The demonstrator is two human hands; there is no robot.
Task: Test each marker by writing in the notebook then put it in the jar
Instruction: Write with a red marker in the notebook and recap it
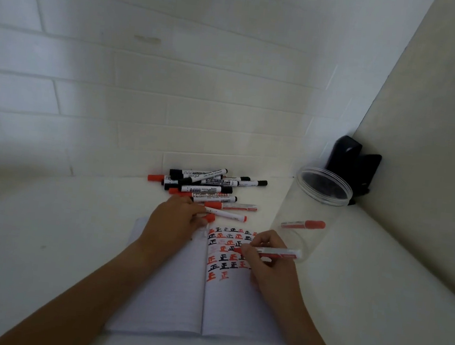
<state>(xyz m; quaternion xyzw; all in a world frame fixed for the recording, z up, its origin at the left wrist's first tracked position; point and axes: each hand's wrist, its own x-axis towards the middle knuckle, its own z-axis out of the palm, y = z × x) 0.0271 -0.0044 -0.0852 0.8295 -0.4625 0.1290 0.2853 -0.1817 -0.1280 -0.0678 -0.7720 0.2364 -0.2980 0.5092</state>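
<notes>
An open notebook (178, 294) lies on the white table, its right page filled with rows of red and black characters. My right hand (269, 265) grips an uncapped red marker (279, 252) with its tip over the right page. My left hand (175, 217) rests on the notebook's top left corner and pinches a red cap (209, 218). A clear plastic jar (310, 210) stands right of the notebook with one red marker (304, 224) inside.
A pile of several black and red whiteboard markers (204, 188) lies behind the notebook against the white tiled wall. Two red markers (230, 211) lie at the pile's front edge. A black device (355, 164) stands in the far right corner behind the jar.
</notes>
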